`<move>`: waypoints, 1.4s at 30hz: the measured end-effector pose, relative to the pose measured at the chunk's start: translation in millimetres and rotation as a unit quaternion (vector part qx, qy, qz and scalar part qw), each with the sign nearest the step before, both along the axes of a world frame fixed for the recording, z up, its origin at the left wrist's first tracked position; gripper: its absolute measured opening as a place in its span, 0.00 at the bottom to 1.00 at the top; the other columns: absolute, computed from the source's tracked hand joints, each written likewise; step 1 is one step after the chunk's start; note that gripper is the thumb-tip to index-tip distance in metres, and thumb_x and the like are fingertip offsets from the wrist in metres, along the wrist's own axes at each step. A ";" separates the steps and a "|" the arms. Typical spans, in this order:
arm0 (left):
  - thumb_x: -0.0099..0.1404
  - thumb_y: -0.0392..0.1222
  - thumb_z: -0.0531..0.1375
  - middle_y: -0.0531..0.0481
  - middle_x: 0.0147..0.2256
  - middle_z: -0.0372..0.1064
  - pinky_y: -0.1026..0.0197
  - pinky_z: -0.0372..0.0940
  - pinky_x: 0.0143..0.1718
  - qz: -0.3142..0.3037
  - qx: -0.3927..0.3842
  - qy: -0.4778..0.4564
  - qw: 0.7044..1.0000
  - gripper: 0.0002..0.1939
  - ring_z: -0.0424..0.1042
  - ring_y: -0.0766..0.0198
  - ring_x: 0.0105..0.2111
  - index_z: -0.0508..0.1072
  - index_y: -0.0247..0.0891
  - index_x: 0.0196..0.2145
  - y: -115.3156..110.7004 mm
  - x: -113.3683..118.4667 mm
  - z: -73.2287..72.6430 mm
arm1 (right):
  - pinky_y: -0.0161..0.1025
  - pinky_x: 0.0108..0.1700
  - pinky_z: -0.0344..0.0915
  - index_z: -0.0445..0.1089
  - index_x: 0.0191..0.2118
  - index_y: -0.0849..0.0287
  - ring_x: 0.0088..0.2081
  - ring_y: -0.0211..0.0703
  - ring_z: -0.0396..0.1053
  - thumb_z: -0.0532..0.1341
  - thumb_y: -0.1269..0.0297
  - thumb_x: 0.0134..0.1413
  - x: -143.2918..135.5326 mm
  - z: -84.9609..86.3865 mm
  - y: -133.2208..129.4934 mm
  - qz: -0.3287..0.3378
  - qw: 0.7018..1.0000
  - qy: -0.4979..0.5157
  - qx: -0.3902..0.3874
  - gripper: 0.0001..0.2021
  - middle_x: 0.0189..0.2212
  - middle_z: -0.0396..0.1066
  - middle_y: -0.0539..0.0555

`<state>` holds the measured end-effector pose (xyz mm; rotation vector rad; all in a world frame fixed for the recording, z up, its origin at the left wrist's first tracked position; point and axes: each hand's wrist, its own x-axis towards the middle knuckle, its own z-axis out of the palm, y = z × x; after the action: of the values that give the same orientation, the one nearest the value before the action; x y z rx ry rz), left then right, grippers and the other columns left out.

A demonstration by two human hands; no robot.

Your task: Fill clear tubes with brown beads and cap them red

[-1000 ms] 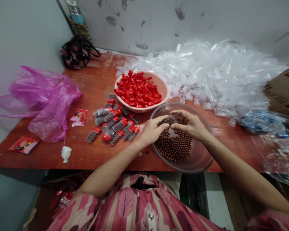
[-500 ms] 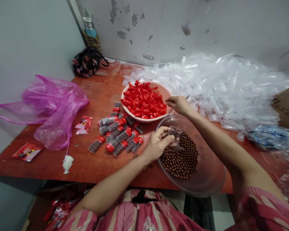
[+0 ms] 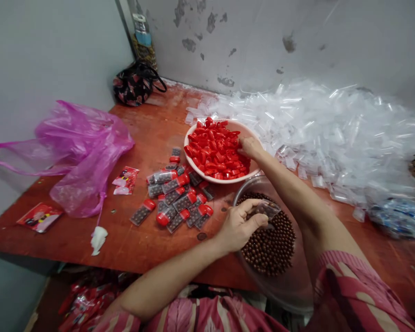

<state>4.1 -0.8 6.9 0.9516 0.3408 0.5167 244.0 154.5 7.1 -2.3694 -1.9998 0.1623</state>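
Chocolate balls (image 3: 268, 246) fill the clear plastic bowl (image 3: 290, 290) at the near edge of the red-brown table (image 3: 131, 244), and that bowl's my landmark for everything else here. Left hand (image 3: 240, 226) hangs over the bowl's left rim, thumb and fingers pinched on a small clear plastic tube (image 3: 265, 210) that's packed with the same brown balls, open end tilted up toward the right. Right hand (image 3: 251, 147) is stretched past the bowl's far rim into the pink bowl (image 3: 252, 174), fingers bunched down on the red caps (image 3: 216, 150). Can't tell if it has actually got a cap pinched, since the fingertips are buried in the pile.

Left of the clear bowl there's a loose cluster of finished tubes with red caps (image 3: 176, 196) lying flat on the wood. Further left, a crumpled pink plastic bag (image 3: 79, 152) and a couple of small red sachets (image 3: 38, 216). Behind and right of the bowl, a big heap of empty clear tubes (image 3: 332, 129) runs along the wall. A dark handbag (image 3: 138, 85) sits in the far corner.
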 end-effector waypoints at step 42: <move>0.60 0.40 0.61 0.50 0.36 0.78 0.63 0.68 0.39 0.121 0.244 0.069 0.960 0.10 0.75 0.62 0.35 0.79 0.37 0.39 -11.7 4.1 2.0 | 0.40 0.51 0.71 0.78 0.43 0.48 0.45 0.43 0.75 0.68 0.65 0.50 -102.9 40.7 -255.6 -0.070 0.797 0.513 0.311 0.13 0.42 0.79 0.48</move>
<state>8.3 -12.5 8.9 1.4395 0.4700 0.7816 141.1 -101.1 47.8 -1.4477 -1.0878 0.5397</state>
